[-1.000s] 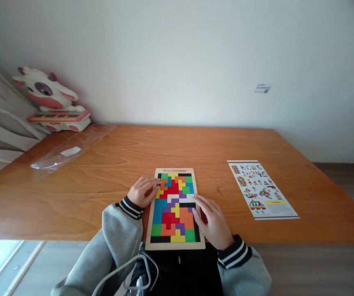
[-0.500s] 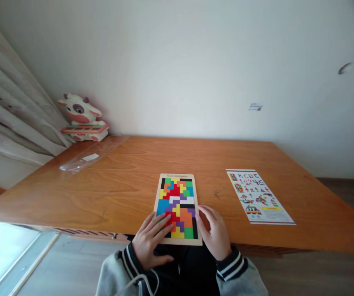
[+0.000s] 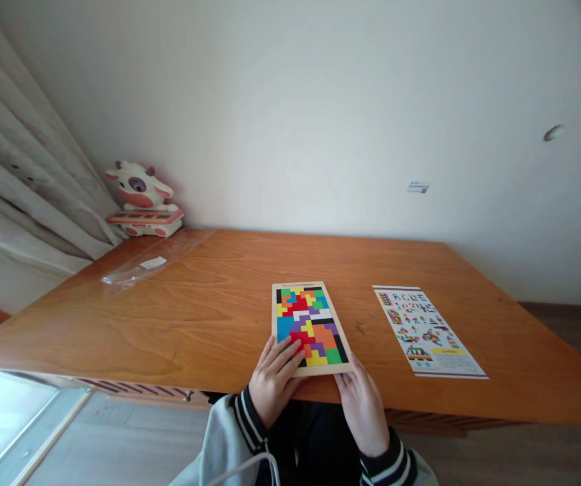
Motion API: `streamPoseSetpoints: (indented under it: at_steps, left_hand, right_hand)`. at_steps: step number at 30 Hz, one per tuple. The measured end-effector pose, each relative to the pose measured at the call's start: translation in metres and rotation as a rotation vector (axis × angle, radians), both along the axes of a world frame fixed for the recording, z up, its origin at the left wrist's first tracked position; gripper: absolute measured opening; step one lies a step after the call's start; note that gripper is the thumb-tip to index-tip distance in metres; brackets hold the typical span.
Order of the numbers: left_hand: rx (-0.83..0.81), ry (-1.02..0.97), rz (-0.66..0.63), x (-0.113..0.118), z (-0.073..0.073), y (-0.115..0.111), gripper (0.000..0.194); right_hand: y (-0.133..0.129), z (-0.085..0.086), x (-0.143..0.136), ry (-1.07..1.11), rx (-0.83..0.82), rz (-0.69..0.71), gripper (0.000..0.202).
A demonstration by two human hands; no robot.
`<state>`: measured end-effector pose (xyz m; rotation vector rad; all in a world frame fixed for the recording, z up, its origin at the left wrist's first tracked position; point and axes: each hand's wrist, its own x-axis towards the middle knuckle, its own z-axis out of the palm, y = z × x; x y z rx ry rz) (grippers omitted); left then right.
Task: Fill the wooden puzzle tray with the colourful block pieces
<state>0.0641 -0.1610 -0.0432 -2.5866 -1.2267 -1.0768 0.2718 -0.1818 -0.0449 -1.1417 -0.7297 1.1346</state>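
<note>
Turned slightly and shifted farther up the counter [image 3: 219, 310], a puzzle board [image 3: 323, 369] stretches away from the fingers [image 3: 284, 360]. Left hand [image 3: 271, 388] covers its near left corner; right hand [image 3: 364, 408] touches its near right one. Whether they grip cannot be told.

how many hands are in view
2: the left hand lies over the near left corner of the puzzle, the right hand is at its near right corner.

Puzzle board [image 3: 298, 285], printed sheet [image 3: 430, 332], wall label [image 3: 418, 187]: print too small, blurred to read.
</note>
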Motion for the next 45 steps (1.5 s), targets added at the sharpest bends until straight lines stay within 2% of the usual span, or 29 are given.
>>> streamPoseSetpoints:
  at_steps: [4,7,9,12,14,15,18,19,21,23,25,28,31,35,38,42,45]
  left_hand:
    - [-0.05,-0.039,-0.082,0.012,0.011,0.02,0.036]
    - [-0.078,-0.084,-0.172,0.001,0.019,0.032,0.041]
    - [-0.095,-0.142,-0.124,-0.017,0.024,0.036,0.038]
    - [-0.096,-0.252,0.072,-0.053,0.029,0.037,0.023]
    - [-0.079,-0.334,0.182,-0.078,0.031,0.037,0.017]
    - [-0.063,-0.374,0.247,-0.09,0.031,0.036,0.015]
    - [0.01,-0.521,0.416,-0.121,0.029,0.032,0.012]
    - [0.03,-0.584,0.457,-0.128,0.027,0.03,0.012]
    - [0.041,-0.697,0.511,-0.14,0.023,0.025,0.013]
    - [0.012,-0.728,0.53,-0.147,0.02,0.02,0.014]
    - [-0.029,-0.641,0.516,-0.15,0.019,0.015,0.014]
    - [-0.045,-0.416,0.464,-0.145,0.023,0.012,0.015]
    - [-0.042,-0.247,0.381,-0.13,0.029,0.016,0.02]
    - [-0.141,-0.058,0.233,-0.09,0.036,0.033,0.03]
    - [-0.245,0.068,0.206,-0.052,0.038,0.048,0.044]
    - [-0.328,0.16,0.268,-0.015,0.026,0.06,0.077]
    - [-0.345,0.16,0.348,-0.007,0.01,0.064,0.089]
  right_hand:
    - [0.024,0.012,-0.029,0.35,-0.059,-0.038,0.042]
    - [0.037,0.027,-0.044,0.465,-0.036,-0.109,0.05]
    - [0.044,0.039,-0.047,0.48,0.028,-0.13,0.055]
    - [0.052,0.057,-0.048,0.384,0.104,-0.131,0.06]
    - [0.059,0.069,-0.054,0.216,0.174,-0.102,0.063]
    - [0.062,0.073,-0.06,0.074,0.22,-0.036,0.065]
    - [0.069,0.076,-0.095,-0.556,0.378,0.31,0.072]
    - [0.07,0.073,-0.11,-0.779,0.344,0.411,0.072]
    - [0.069,0.059,-0.14,-1.107,0.23,0.475,0.074]
    - [0.068,0.043,-0.164,-1.318,0.226,0.51,0.078]
    - [0.067,0.03,-0.176,-1.399,0.233,0.469,0.077]
    - [0.07,0.024,-0.176,-1.401,0.278,0.426,0.072]
    - [0.074,0.027,-0.158,-1.354,0.377,0.386,0.057]
    - [0.077,0.023,-0.114,-1.272,0.493,0.237,0.037]
    - [0.077,0.007,-0.074,-1.267,0.512,0.121,0.034]
    - [0.075,-0.02,-0.033,-1.32,0.462,0.011,0.041]
    - [0.071,-0.031,-0.019,-1.373,0.46,0.005,0.05]
